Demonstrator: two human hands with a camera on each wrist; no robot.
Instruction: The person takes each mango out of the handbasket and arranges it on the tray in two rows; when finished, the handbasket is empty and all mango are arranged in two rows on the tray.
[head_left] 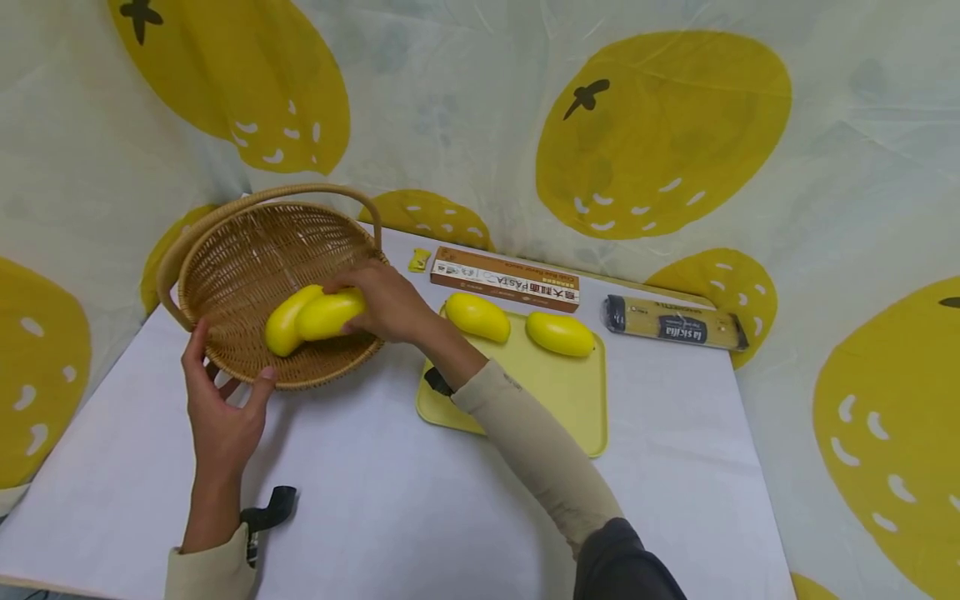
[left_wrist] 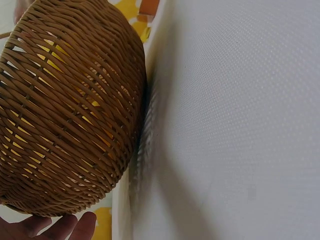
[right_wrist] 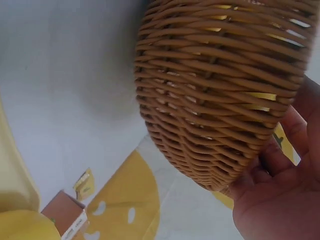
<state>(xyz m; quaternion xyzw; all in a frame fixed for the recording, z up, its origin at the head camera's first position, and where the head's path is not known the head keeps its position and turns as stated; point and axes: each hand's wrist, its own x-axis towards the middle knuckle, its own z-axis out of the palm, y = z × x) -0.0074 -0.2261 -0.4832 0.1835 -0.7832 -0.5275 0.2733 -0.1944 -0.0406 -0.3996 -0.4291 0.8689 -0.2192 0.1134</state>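
Observation:
A brown wicker basket with a hooped handle is tipped so its mouth faces me. My left hand holds its near left rim, thumb and fingers spread at the edge. Reaching over the right rim, my right hand grips a yellow mango inside the basket. Another mango lies against it on the left. In the left wrist view, fingertips show below the woven wall. The right wrist view has my right hand beside the basket's outer wall, the mango hidden there.
Right of the basket, a yellow tray bears two mangoes, partly under my right forearm. Behind it lie a pasta box and a small yellow packet. A spaghetti bag is at the right. A fruit-print curtain hangs behind the table.

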